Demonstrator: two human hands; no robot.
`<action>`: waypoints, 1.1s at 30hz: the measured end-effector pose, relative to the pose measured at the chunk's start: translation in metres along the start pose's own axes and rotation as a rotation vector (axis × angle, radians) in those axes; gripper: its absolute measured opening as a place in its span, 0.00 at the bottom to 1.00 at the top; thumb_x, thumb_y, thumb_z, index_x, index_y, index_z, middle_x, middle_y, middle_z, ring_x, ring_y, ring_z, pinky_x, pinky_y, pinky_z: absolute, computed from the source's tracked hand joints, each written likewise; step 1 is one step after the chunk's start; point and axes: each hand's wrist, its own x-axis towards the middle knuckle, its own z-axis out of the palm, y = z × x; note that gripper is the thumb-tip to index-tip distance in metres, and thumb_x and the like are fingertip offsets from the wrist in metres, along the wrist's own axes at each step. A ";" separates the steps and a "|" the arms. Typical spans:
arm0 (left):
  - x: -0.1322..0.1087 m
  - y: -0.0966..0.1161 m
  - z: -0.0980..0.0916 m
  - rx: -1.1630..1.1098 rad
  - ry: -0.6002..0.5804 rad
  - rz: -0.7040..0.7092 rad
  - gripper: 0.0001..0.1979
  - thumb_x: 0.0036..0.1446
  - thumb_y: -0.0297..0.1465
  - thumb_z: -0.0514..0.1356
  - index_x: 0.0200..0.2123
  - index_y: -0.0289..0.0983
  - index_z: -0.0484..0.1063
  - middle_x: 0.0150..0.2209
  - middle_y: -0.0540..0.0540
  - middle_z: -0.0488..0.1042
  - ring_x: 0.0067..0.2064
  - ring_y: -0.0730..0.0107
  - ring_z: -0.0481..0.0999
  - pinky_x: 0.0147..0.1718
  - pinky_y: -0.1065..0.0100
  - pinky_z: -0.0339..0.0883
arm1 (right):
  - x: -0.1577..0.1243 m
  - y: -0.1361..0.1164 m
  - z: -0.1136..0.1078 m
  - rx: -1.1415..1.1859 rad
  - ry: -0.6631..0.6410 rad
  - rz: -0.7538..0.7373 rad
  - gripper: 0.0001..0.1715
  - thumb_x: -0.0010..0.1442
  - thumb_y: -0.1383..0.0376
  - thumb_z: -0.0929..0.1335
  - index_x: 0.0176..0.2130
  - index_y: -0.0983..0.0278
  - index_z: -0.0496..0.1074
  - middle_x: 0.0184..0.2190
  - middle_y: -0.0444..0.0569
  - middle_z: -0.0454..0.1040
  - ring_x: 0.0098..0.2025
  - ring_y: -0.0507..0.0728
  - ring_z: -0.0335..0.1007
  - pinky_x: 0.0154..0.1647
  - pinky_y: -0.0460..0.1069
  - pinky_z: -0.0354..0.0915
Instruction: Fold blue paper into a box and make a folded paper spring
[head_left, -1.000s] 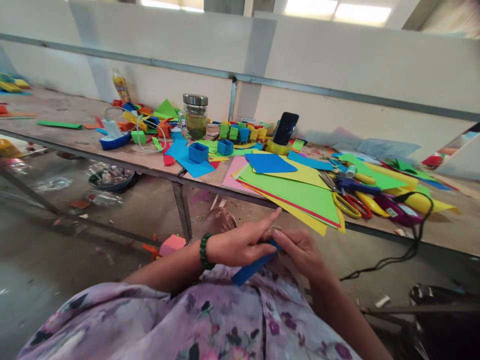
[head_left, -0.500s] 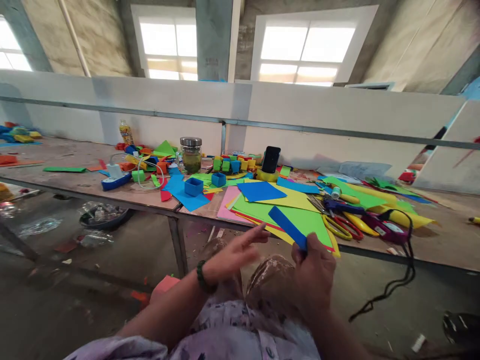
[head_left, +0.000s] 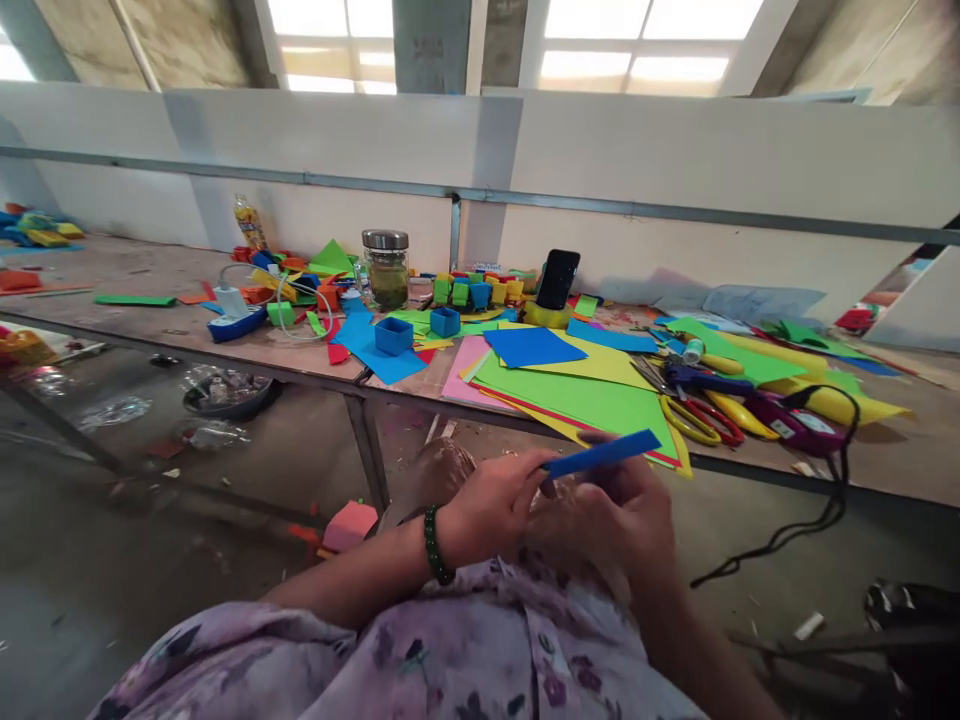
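A narrow blue strip (head_left: pixel 604 453), seemingly of foam or paper sheet, is held above my lap, just in front of the table edge. My left hand (head_left: pixel 491 510), with a dark beaded bracelet on the wrist, pinches the strip's left end. Curled fingers of my right hand (head_left: pixel 630 515) pass behind the strip, with a fingertip showing above it and the thumb below; some fingers are hidden. Beyond the hands lies a stack of coloured sheets, green (head_left: pixel 577 395) with a blue sheet (head_left: pixel 534 347) on top. Small open blue boxes (head_left: pixel 394 336) stand to its left.
Scissors (head_left: pixel 690 420) and a purple device (head_left: pixel 795 425) with a black cord lie at the table's right front edge. A phone (head_left: pixel 558 279) leans upright at the back. A glass jar (head_left: pixel 388 272) and a power strip (head_left: pixel 236 322) stand further left. A basin (head_left: pixel 229 395) sits below the table.
The strip has swung from slanting up leftward to nearly level, rising rightward. My left hand has moved in from beside it and closed on its left end. The view has tipped down.
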 end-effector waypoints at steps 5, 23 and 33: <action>-0.001 0.002 0.001 -0.186 -0.076 -0.057 0.22 0.62 0.31 0.51 0.58 0.31 0.62 0.43 0.39 0.75 0.40 0.66 0.75 0.41 0.67 0.69 | 0.003 -0.016 -0.003 -0.078 -0.111 -0.228 0.01 0.55 0.67 0.72 0.32 0.62 0.75 0.28 0.45 0.75 0.30 0.53 0.72 0.30 0.48 0.69; -0.007 0.012 0.008 -0.575 0.153 -0.163 0.20 0.61 0.41 0.56 0.44 0.29 0.74 0.28 0.45 0.73 0.29 0.73 0.73 0.31 0.74 0.68 | 0.003 -0.024 0.003 -0.377 0.044 -0.495 0.07 0.54 0.70 0.73 0.34 0.59 0.74 0.29 0.44 0.76 0.30 0.53 0.72 0.32 0.49 0.69; -0.010 0.009 0.014 -0.510 0.294 -0.123 0.16 0.62 0.39 0.56 0.41 0.30 0.73 0.26 0.46 0.74 0.28 0.72 0.74 0.31 0.73 0.69 | 0.001 -0.028 0.008 -0.292 0.071 -0.432 0.06 0.52 0.69 0.74 0.31 0.59 0.76 0.26 0.45 0.76 0.25 0.53 0.71 0.26 0.48 0.70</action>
